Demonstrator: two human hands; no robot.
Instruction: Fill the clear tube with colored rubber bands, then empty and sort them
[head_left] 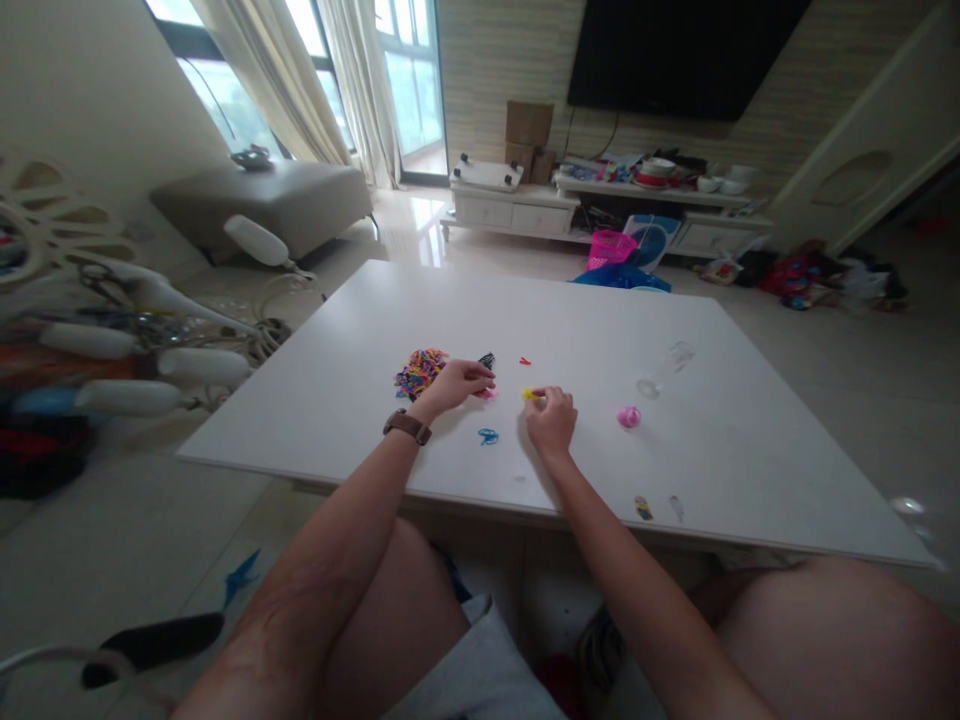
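My left hand (459, 384), with a brown watch on its wrist, reaches past a heap of many-coloured small rubber bands (420, 372). Its fingers are bent together over a few pink bands (490, 395); what they hold, if anything, is too small to make out. My right hand (553, 415) has thumb and fingertips closed at a little cluster of yellow rubber bands (529, 394). Beyond my left fingers lie black bands (487, 359), and red bands (525, 361) sit farther off. Nearer me is a blue group of bands (488, 436).
On the white table (600, 330) to the right are a pink round object (628, 416), a clear container (681, 355) and a clear ring-like piece (647, 387). Two small flat items, one yellowish (643, 508), lie by the front edge. White-padded equipment (202, 365) stands left.
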